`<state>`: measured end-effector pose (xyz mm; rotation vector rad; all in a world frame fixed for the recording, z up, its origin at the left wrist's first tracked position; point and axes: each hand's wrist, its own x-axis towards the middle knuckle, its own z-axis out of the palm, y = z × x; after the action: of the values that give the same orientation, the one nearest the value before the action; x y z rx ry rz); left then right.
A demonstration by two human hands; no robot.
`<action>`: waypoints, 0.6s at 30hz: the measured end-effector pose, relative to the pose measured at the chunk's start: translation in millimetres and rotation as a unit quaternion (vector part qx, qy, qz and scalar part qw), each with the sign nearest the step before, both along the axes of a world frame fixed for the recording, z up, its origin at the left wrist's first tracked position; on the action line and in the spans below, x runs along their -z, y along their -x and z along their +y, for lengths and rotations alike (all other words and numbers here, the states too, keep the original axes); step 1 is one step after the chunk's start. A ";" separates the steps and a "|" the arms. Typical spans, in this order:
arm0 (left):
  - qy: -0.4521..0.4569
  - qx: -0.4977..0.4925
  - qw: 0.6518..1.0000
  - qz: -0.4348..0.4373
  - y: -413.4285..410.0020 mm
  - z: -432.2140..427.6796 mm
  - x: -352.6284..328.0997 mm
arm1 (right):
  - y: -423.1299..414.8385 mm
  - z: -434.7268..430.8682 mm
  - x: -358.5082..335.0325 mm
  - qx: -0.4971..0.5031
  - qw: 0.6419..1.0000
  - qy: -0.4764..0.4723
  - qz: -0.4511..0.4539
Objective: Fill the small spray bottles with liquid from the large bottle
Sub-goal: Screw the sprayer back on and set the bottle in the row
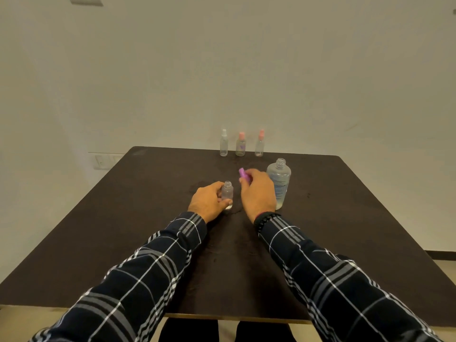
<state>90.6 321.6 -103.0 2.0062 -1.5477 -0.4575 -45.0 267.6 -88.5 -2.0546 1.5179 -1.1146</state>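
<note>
Dark counter (123, 230), big uncapped bottle (280, 183) mid-counter. Left hand (208, 202) has its fingers wrapped round an open small bottle (227, 195) beside it; right hand (257, 191) pinches a purple spray cap (242, 174). Three capped spray bottles (241, 144) line the far edge.

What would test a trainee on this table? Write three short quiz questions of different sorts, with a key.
1. True or false: the large bottle has its cap on.
2. Which hand steadies the open small bottle? A) left hand B) right hand C) neither
3. Fill in: ___ capped spray bottles stand in a row at the table's far edge.

Key
1. False: its neck is open.
2. A; the right hand's fingers hold a purple spray cap.
3. Three.
</note>
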 end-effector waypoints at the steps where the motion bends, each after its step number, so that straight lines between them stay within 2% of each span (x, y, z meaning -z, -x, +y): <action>1: 0.003 0.001 1.000 -0.001 -0.5 0.2 0.5 | 0.1 2.0 -5.3 -0.005 0.998 0.035 -0.048; 3: 0.010 0.002 1.000 -0.009 -1.2 0.7 1.3 | -2.1 6.6 -14.3 -0.019 0.988 0.098 -0.119; 6: 0.007 0.000 1.000 -0.013 -1.1 0.6 0.9 | -8.8 16.1 -20.4 -0.032 0.975 0.141 -0.168; 18: 0.001 -0.001 1.000 -0.005 -1.1 -1.1 -0.4 | -17.7 28.2 -11.9 -0.036 0.955 0.083 -0.281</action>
<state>91.7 320.6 -102.6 2.0118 -1.5516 -0.4446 -27.3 295.8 -76.7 -1.6590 1.0862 -1.6623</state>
